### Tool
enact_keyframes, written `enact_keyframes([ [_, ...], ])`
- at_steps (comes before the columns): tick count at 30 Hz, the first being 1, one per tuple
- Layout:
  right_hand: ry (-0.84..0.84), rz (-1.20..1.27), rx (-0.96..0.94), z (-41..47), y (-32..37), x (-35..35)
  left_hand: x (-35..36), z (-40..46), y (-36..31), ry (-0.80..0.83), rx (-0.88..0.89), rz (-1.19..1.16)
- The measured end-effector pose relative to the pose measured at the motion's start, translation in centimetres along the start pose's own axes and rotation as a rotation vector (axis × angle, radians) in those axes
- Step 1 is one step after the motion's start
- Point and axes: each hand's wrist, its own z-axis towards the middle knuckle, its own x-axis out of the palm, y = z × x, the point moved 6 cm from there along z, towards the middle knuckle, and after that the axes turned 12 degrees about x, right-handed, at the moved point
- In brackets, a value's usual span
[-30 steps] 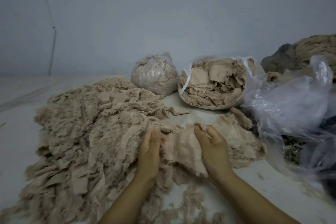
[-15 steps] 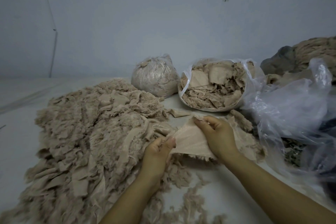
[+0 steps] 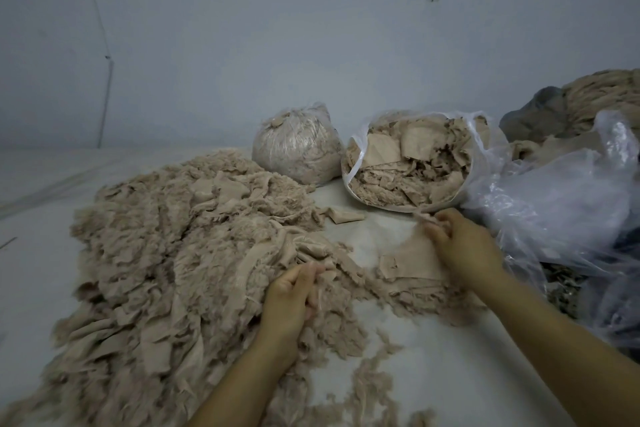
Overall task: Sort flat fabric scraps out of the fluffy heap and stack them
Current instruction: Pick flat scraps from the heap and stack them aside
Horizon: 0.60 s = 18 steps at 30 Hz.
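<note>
Sorting looks early: the fluffy heap [image 3: 180,253] remains large, beside a small stack of flat scraps [image 3: 410,265]. The right hand [image 3: 464,246] pinches a scrap over that stack. The left hand [image 3: 291,298] grips fluff.

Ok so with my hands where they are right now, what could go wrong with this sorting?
1. The right hand grips its scrap right beside the loose plastic bag; a finger could snag the film and drag it over the stack of flat scraps.
2. The left hand grips fluffy heap material; fluff may ride along and end up among the flat pieces.
3. Everything is the same beige in dim light, so flat pieces are easy to miss.
</note>
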Motion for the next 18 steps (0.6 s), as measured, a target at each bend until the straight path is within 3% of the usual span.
enact_keyframes([
  [2,-0.128,-0.108,-0.075,-1.1,0.2,-0.3,0.7,-0.1,-0.3,0.047,0.011,-0.048],
  [4,-0.162,0.047,-0.267,-3.8,2.2,0.2,0.7,0.2,-1.1,0.071,0.041,-0.086],
  [6,0.092,0.058,-0.368,-6.3,3.2,2.9,0.3,0.6,-1.9,0.089,0.074,-0.074],
  [8,0.307,-0.130,-0.332,-7.8,2.5,6.0,-0.3,0.9,-2.4,0.114,0.104,-0.033],
  [9,0.299,-0.182,-0.322,-8.2,2.0,6.4,-0.5,1.0,-2.6,0.127,0.114,0.002],
  [11,0.237,-0.063,-0.315,-9.2,2.0,6.0,-1.0,1.4,-2.8,0.148,0.141,0.115],
  [15,0.539,0.219,-0.210,-12.4,4.2,7.8,-1.4,1.9,-2.6,0.208,0.197,0.313],
  [18,0.603,0.215,-0.205,-13.6,5.3,9.2,-0.9,1.3,-2.4,0.368,0.302,0.558],
])
